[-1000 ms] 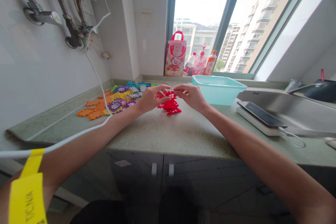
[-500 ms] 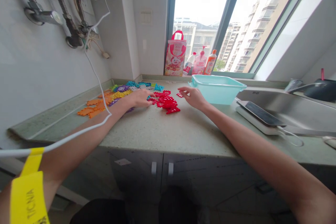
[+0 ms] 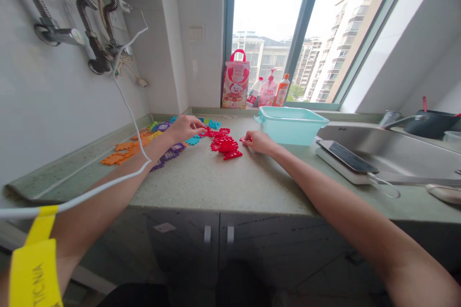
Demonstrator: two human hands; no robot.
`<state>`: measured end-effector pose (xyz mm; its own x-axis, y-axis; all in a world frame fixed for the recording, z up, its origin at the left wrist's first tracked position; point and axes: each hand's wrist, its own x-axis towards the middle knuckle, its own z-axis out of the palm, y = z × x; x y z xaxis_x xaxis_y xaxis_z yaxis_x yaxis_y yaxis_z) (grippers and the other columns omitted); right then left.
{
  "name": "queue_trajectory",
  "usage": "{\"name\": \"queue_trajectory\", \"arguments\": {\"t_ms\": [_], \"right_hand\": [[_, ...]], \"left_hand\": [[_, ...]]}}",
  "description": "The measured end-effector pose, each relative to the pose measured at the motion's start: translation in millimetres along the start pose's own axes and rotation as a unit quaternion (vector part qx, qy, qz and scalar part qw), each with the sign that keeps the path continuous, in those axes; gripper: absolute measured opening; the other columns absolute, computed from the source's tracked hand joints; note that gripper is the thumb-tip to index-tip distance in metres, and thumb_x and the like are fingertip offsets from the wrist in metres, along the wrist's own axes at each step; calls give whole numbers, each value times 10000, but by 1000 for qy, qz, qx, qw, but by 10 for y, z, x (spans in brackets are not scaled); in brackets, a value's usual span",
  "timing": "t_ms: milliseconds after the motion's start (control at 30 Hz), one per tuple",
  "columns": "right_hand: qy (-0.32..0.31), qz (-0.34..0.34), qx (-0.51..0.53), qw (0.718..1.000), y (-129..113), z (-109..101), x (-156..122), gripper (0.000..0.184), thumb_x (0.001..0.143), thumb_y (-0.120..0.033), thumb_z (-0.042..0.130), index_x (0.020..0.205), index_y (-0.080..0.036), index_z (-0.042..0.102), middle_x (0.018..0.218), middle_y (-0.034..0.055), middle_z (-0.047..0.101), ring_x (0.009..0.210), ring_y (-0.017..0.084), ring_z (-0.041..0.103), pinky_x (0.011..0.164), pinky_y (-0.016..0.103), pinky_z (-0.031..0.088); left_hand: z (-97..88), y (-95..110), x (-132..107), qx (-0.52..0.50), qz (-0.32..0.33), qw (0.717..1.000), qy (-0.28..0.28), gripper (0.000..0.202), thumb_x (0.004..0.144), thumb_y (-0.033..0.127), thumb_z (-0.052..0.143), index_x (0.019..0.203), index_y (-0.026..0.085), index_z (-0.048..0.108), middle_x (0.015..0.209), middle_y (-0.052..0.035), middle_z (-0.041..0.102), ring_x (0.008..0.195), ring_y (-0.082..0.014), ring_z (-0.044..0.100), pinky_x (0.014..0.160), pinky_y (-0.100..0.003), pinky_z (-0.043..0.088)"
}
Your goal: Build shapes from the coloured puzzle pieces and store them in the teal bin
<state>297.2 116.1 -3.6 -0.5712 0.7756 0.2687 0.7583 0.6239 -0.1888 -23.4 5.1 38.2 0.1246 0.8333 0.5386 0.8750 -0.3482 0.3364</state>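
Observation:
A heap of red interlocking plastic tiles point(image 3: 225, 144) lies on the counter between my hands. My left hand point(image 3: 184, 128) is closed in a pinch on a red tile at the heap's upper left edge. Right of the heap, my right hand point(image 3: 258, 142) pinches a small red tile point(image 3: 242, 139), mostly covered by the fingers. Purple tiles point(image 3: 172, 152), orange tiles point(image 3: 120, 153) and blue tiles point(image 3: 214, 124) are spread beneath and around my left forearm, which hides part of them.
A light teal plastic basin point(image 3: 291, 127) stands behind my right hand. Beyond it is a steel sink point(image 3: 403, 153), with a phone point(image 3: 346, 156) on a white block at its edge. A white cable point(image 3: 133, 115) hangs across my left arm. Bottles point(image 3: 268, 90) line the windowsill.
My left hand has lifted slightly and its fingers have closed on a red tile. My right hand has come down onto the small red tile. The view has shifted slightly.

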Motion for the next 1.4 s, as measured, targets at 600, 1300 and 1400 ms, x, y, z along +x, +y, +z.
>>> {"name": "queue_trajectory", "arguments": {"t_ms": [600,1300,1400], "right_hand": [[55,7,126,990,45,-194,-5,160,884,-184,760,1042,-209,775,1018,47,796,835,171,708,760,269,493],[-47,-73,474,876,-109,-298,-104,243,795,-336,831,827,-181,647,701,34,734,574,187,739,459,210,496],[-55,-80,467,879,-103,-283,-110,252,797,-337,849,830,-178,657,729,32,729,584,191,747,464,217,511]], "left_hand": [[313,710,-228,-80,189,979,11,203,886,379,791,933,181,795,742,-25,767,559,-103,644,546,-204,493],[391,687,-205,-53,94,992,67,283,897,483,790,926,201,791,810,-19,780,546,-110,603,561,-246,470],[429,657,-199,-60,82,993,63,329,896,529,781,905,200,791,834,-35,787,553,-116,610,535,-246,457]]}}
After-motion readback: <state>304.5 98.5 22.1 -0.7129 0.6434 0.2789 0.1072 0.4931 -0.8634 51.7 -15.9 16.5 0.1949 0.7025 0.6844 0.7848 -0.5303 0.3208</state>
